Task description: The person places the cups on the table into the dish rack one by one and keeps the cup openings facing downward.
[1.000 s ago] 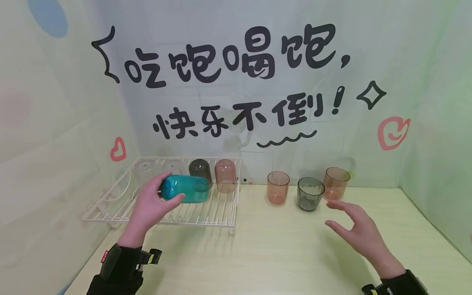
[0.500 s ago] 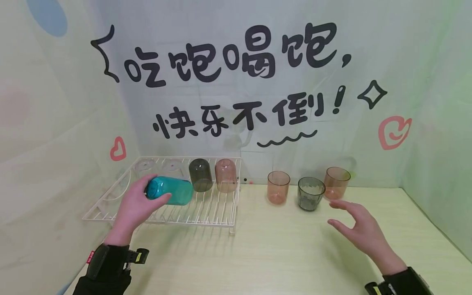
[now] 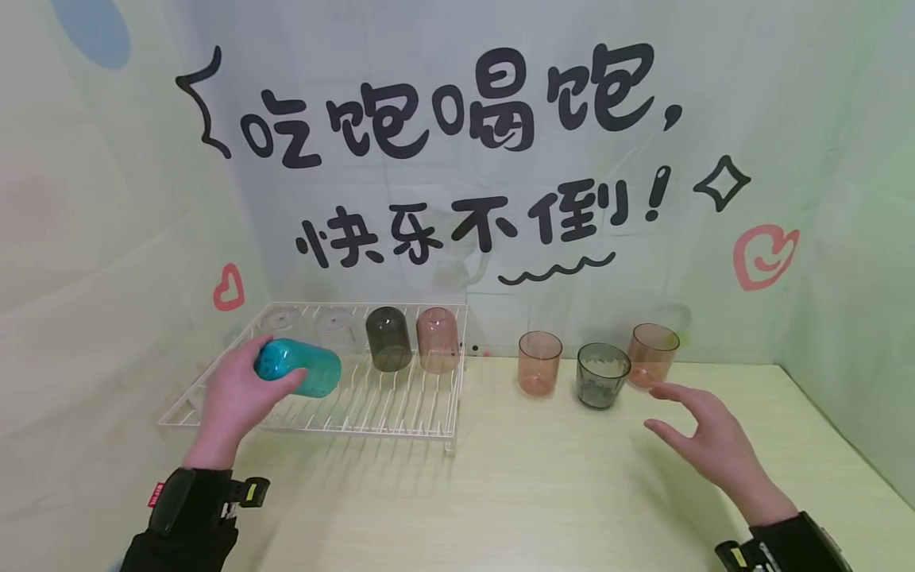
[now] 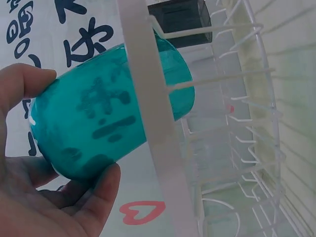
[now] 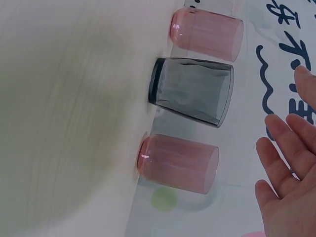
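Note:
A teal drinking glass lies tilted on its side over the left part of the white wire rack. My left hand grips it by its base end, thumb on one side and fingers on the other. In the left wrist view, a white rack bar crosses in front of the teal glass. My right hand is in the air with relaxed, parted fingers and holds nothing. Nearest to it are an upright grey glass and a pink glass.
Upside down on the rack stand a dark grey glass, a pink glass and clear glasses. Another pink glass stands upright on the pale table, left of the grey one. A printed cloth hangs behind.
My left hand has moved left across the rack with the teal glass, uncovering the dark grey glass. My right hand has drifted slightly right.

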Tool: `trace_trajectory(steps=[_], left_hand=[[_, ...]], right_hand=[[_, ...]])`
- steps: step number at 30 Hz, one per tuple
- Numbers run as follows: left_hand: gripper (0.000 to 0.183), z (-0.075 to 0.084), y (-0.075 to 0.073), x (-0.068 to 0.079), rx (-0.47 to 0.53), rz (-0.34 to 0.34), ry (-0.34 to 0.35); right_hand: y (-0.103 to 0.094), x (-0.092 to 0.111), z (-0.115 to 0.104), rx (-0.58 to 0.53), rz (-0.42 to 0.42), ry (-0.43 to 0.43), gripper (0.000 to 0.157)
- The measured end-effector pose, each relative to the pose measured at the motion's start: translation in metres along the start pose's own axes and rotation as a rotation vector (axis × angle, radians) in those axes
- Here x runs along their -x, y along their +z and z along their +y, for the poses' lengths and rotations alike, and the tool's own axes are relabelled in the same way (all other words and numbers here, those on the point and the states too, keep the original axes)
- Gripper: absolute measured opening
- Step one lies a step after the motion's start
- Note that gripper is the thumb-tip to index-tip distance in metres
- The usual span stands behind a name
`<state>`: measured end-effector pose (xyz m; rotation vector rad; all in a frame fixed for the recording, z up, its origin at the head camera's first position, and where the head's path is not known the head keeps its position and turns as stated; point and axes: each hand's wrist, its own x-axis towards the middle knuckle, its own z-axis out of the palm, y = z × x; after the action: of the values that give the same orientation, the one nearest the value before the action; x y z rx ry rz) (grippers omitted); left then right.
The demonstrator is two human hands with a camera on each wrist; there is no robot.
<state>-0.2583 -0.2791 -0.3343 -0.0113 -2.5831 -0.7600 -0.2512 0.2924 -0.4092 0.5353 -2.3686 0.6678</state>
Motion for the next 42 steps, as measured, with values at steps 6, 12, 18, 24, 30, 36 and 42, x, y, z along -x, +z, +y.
trace_trajectory(steps=[6, 12, 18, 24, 30, 36, 42], left_hand=[[0.074, -0.008, -0.008, -0.002, -0.043, 0.004, -0.009], [0.077, -0.013, -0.016, -0.003, -0.072, 0.0, -0.042], [0.079, -0.021, -0.021, -0.006, -0.076, -0.008, -0.081], [0.077, -0.031, -0.022, -0.007, -0.1, -0.021, -0.117], [0.068, -0.041, -0.023, -0.008, -0.18, -0.012, -0.128], [0.068, -0.048, -0.023, -0.008, -0.226, -0.027, -0.148], [0.067, -0.051, -0.023, -0.009, -0.26, -0.055, -0.166]], right_hand=[[-0.007, -0.003, 0.008, 0.019, -0.011, 0.008, 0.046], [-0.012, -0.006, 0.013, 0.027, -0.024, 0.019, 0.046], [-0.015, -0.008, 0.016, 0.034, -0.039, 0.034, 0.046], [-0.018, -0.01, 0.023, 0.036, -0.049, 0.053, 0.047], [-0.022, -0.013, 0.03, 0.05, -0.047, 0.051, 0.049], [-0.024, -0.015, 0.03, 0.062, -0.057, 0.058, 0.049], [-0.022, -0.014, 0.029, 0.055, -0.072, 0.077, 0.048]])
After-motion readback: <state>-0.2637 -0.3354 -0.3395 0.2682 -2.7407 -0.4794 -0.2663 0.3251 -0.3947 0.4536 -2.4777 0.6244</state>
